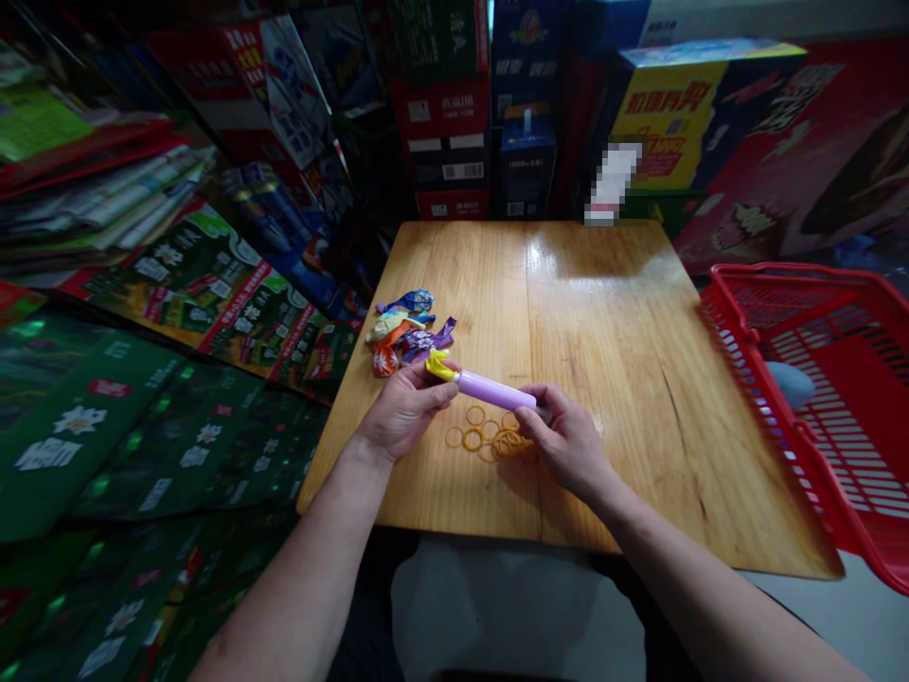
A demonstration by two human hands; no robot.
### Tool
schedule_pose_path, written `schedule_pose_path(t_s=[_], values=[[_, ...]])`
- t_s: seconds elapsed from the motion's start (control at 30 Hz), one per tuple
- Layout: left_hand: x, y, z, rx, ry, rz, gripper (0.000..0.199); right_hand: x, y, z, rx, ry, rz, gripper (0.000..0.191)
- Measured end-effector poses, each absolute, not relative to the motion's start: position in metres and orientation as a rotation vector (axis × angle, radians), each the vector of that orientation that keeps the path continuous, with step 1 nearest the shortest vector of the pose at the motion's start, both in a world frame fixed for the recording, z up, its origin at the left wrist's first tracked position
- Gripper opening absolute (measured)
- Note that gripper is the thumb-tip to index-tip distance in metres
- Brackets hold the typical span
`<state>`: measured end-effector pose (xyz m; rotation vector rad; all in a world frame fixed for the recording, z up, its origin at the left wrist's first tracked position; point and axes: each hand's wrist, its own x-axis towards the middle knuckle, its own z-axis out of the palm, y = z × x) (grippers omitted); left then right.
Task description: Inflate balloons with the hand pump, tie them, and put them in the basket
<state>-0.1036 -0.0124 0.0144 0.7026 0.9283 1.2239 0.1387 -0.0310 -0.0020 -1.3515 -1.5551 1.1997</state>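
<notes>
Holding lilac tube [493, 389] between left hand [404, 412], right hand [564, 440]

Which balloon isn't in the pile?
The yellow one, on the end of the lilac cylinder in the left hand; the other balloons lie loose on the table.

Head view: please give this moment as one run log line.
left hand: yellow balloon on lilac tube | right hand: tube end | nearby: rubber bands, deflated balloons
</notes>
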Motion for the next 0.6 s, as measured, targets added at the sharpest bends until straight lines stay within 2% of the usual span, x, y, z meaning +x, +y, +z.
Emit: schedule_pose_path(t_s=[0.27,0.6], values=[[-0.1057,-0.0096,0.0146,0.573,0.888,1.284,0.020,0.1350,-0.0267,0.0023,-1.342,-1.558,1.128,0.026],[-0.0984,-0.0178,0.0108,0.458,0.831,1.159,0.036,0.1418,-0.0277,0.0002,-1.311,-1.686,0.952,0.022]])
